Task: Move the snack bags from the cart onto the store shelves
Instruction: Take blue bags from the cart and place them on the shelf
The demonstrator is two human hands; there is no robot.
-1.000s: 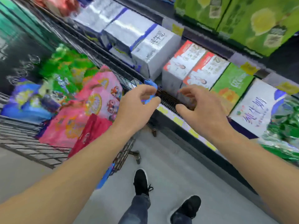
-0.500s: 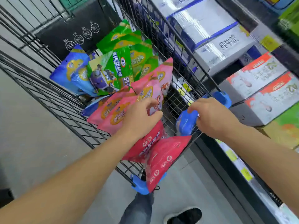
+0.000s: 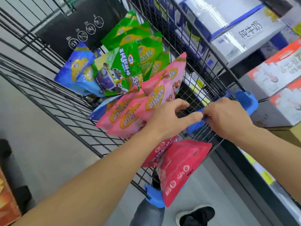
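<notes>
From the camera on my head I look down into the black wire shopping cart (image 3: 68,110), which stands beside the store shelves (image 3: 254,62) on my right; the snack bags are all in the cart, none on the shelves. At the far end lie the glossy green snack bags (image 3: 130,51), piled and overlapping, with a blue foil snack bag (image 3: 78,70) to their left; nearer to me lie the pink snack bags (image 3: 130,111), fanned across one another; nearest of all, the red snack bags (image 3: 177,165) sit at the cart's near end, one drooping down past the wire.

My left hand (image 3: 164,121) hovers over the pink snack bags with its fingers spread and loosely curved, thumb stretched towards my other hand; it holds nothing, though whether its underside touches the bag beneath I cannot tell. My right hand (image 3: 228,119) is curled round the blue plastic cart handle (image 3: 244,101), fingers wrapped over the bar and gripping it at the cart's near right corner.

On the shelves stand shrink-wrapped white milk cartons with blue trim (image 3: 241,35) and, nearer, white and red cartons (image 3: 280,70); yellow price tags (image 3: 267,176) run along the lower shelf edge. Below the cart I see the grey floor (image 3: 40,144), my jeans leg (image 3: 146,214) and a black shoe (image 3: 195,216); a blue plastic corner bumper (image 3: 153,196) sits at the cart's lower near edge.
</notes>
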